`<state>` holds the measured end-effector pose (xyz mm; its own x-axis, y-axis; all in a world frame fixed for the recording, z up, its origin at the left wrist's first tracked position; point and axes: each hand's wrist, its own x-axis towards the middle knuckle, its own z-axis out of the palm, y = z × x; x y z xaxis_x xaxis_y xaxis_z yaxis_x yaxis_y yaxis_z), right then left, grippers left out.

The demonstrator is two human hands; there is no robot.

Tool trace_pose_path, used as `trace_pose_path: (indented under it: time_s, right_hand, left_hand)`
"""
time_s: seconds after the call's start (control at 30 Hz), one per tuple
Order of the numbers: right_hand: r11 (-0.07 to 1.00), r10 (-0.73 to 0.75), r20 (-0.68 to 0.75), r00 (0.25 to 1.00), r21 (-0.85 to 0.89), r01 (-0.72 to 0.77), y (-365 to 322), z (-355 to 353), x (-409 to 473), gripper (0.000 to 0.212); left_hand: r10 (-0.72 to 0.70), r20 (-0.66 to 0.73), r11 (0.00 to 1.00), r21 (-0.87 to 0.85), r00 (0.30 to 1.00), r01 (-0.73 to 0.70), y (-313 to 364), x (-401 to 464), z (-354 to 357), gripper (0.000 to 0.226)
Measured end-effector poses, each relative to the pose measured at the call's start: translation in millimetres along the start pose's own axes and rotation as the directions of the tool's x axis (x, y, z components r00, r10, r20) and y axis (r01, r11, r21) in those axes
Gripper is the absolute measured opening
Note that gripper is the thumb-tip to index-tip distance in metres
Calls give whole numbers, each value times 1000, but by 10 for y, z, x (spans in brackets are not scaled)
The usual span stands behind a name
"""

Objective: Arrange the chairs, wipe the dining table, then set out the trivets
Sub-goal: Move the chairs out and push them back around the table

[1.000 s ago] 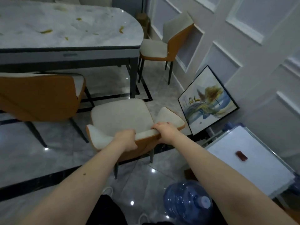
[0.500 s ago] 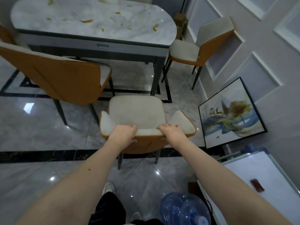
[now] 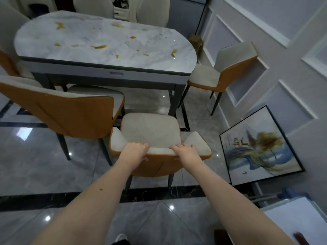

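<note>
The left hand (image 3: 134, 150) and right hand (image 3: 186, 151) each make a curled grip over the top edge of the chair (image 3: 150, 133) backrest, fingers in front, thumbs behind. The chair stands just ahead of the grip, short of the stained counter (image 3: 106, 46). It looks rigid and moderately heavy, so that backrest rim is probably the best hold for sliding it.

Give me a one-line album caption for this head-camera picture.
Both hands, left and right, grip a chair's backrest before the stained dining table.

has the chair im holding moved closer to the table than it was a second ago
Yes. The held chair has moved toward the dining table; its seat front now nearly reaches the table leg. Both the left hand and right hand grip its backrest.
</note>
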<state>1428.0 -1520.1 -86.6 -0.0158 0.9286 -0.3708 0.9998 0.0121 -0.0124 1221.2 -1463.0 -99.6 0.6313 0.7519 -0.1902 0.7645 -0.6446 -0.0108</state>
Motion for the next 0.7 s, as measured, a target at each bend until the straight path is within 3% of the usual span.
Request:
trace_pose_path:
  time_s: [0.23,0.7]
  right_hand:
    - [999,36,5,999,27,-36,94,-239,597,44]
    - [996,-85,-39,996,3,85,615,-727,1809,40]
  left_hand:
    - [34,-18,999,5,999,-34,-350,540,-125,35]
    - [-135,-28,991,-32,991,134,-713,1711,-321,37]
